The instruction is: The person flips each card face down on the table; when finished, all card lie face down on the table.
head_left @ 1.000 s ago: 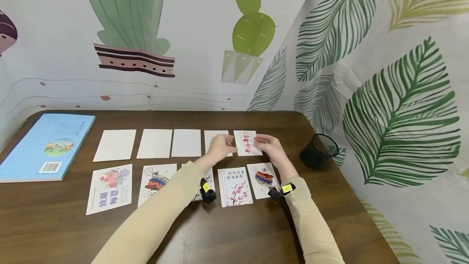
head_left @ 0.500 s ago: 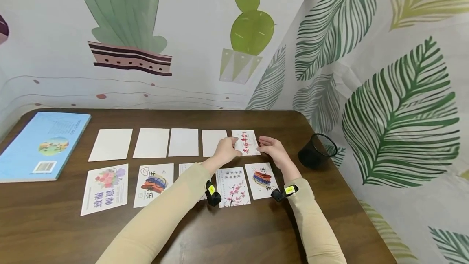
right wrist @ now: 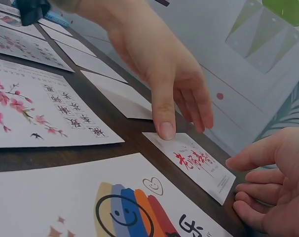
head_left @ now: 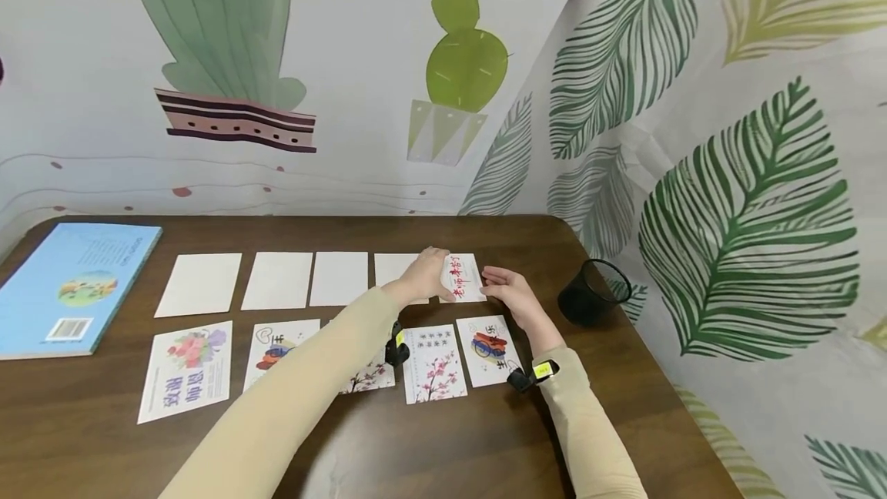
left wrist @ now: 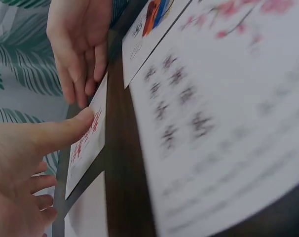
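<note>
A white card with red calligraphy (head_left: 466, 281) lies flat at the right end of the back row on the brown table (head_left: 443, 445). My left hand (head_left: 428, 273) rests over its left side, and the straight thumb (right wrist: 164, 126) presses on the card's (right wrist: 201, 165) near corner. My right hand (head_left: 503, 289) sits at the card's right edge with relaxed, lightly curved fingers (left wrist: 78, 74) whose tips reach the edge of the card (left wrist: 88, 145). Neither hand grips it.
Several blank white cards (head_left: 277, 279) fill the back row, and printed cards (head_left: 433, 360) fill the front row under my forearms. A blue book (head_left: 72, 287) lies at far left. A black mesh cup (head_left: 592, 295) stands right of the hands. Patterned walls close the back and right.
My left hand has shifted right so that its thumb now lies on the red-lettered card. The right hand has stayed at the card's right edge, and the card is still flat.
</note>
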A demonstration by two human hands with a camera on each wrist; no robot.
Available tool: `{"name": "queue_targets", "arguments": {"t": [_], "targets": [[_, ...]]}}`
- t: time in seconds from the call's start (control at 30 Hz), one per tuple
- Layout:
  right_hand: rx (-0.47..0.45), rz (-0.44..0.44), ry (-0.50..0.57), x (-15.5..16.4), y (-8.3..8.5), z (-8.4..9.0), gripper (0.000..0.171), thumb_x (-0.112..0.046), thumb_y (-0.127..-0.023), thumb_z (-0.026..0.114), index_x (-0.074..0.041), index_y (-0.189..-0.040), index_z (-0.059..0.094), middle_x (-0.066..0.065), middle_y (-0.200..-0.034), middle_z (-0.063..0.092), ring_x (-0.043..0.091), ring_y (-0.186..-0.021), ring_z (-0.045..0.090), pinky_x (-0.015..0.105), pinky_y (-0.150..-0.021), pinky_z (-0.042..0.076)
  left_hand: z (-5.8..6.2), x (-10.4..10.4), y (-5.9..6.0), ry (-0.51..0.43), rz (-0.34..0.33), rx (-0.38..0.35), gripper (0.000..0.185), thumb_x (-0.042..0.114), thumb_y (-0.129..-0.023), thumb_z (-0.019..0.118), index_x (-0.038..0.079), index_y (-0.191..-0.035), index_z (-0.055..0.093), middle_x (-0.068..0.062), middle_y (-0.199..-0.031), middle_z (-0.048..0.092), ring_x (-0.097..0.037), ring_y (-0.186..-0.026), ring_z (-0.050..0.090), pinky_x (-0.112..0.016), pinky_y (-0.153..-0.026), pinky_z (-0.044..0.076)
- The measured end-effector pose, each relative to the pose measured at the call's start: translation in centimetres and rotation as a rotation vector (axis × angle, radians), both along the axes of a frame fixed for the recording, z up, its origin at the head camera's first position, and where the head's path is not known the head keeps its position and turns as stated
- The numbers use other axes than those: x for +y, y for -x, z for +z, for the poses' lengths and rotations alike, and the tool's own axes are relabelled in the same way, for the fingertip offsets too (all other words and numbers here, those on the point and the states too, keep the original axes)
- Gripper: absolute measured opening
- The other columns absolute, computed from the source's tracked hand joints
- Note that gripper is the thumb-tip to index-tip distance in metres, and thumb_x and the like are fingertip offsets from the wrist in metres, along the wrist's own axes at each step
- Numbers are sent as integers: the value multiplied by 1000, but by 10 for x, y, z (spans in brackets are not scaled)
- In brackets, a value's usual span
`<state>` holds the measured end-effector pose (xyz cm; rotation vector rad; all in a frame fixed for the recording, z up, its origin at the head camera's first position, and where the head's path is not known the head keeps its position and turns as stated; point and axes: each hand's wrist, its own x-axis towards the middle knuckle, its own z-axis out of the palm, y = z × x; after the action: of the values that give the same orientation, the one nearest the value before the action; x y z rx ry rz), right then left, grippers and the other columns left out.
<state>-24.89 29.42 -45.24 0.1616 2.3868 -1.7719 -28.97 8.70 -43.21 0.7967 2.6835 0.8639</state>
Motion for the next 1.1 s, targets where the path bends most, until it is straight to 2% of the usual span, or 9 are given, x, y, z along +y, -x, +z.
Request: {"name": "queue_targets", "arguments": {"t": [0.17, 0.33, 0.43, 0.6, 0.83, 0.87, 0.97, 1.07, 1.1], "targets": [[-3, -12, 20, 0, -2, -2, 56, 1, -90, 60, 8, -143, 42, 26, -147, 44, 36, -138, 42, 47, -115, 34, 6, 2, 12, 133, -77, -14, 104, 31, -74, 86, -12, -148, 26, -26, -155, 32, -38, -146, 25, -41, -122, 21], [-3, -10, 25, -1, -3, -2, 56, 1, -90, 60, 7, -143, 42, 26, -147, 44, 35, -138, 42, 47, -115, 35, 13, 5, 16, 251, -121, -51, 116, 38, -71, 87, -8, -152, 19, -24, -159, 24, -38, -148, 21, -42, -122, 22], [-2, -5, 25, -1, -3, -3, 56, 1, -90, 60, 7, -143, 42, 26, -147, 45, 35, -138, 42, 47, -114, 35, 17, 8, 15, 319, -119, -46, 119, 41, -68, 89, -6, -153, 19, -23, -158, 24, -38, -147, 22, -44, -120, 27], [1, 4, 13, 0, -3, -4, 56, 1, -89, 60, 8, -142, 43, 26, -145, 46, 36, -137, 43, 47, -114, 36, 19, 15, 14, 379, -70, -38, 121, 40, -63, 92, -2, -153, 22, -22, -153, 29, -36, -141, 29, -44, -114, 35], [-4, 29, -4, 2, 0, -3, 56, 1, -89, 62, 9, -141, 43, 26, -144, 48, 37, -136, 45, 47, -113, 38, 14, 24, 22, 473, -56, -8, 120, 48, -57, 92, 2, -150, 32, -19, -144, 36, -32, -132, 34, -42, -110, 40], [0, 38, -9, 2, 1, -3, 57, 2, -89, 62, 9, -141, 43, 27, -144, 47, 38, -135, 45, 47, -112, 38, 11, 25, 25, 471, -57, 13, 122, 51, -53, 93, 1, -147, 36, -20, -139, 38, -32, -128, 35, -43, -105, 42], [19, 64, -41, 6, 5, -1, 58, 2, -88, 63, 9, -141, 41, 29, -144, 47, 40, -132, 48, 46, -109, 42, 8, 26, 28, 451, -50, 37, 124, 51, -49, 95, 0, -147, 36, -20, -137, 36, -32, -126, 33, -39, -101, 46], [43, 84, -82, 12, 11, 2, 62, 1, -87, 66, 9, -142, 40, 29, -143, 46, 42, -127, 52, 46, -106, 46, 7, 26, 27, 363, -43, 47, 128, 44, -50, 96, -2, -150, 31, -21, -141, 30, -33, -129, 27, -36, -100, 47], [51, 94, -99, 14, 13, 3, 63, -1, -87, 67, 8, -143, 39, 29, -143, 46, 43, -126, 53, 46, -105, 47, 10, 25, 25, 338, -39, 41, 127, 38, -53, 97, -2, -151, 28, -21, -144, 27, -33, -132, 25, -35, -103, 46]]}}
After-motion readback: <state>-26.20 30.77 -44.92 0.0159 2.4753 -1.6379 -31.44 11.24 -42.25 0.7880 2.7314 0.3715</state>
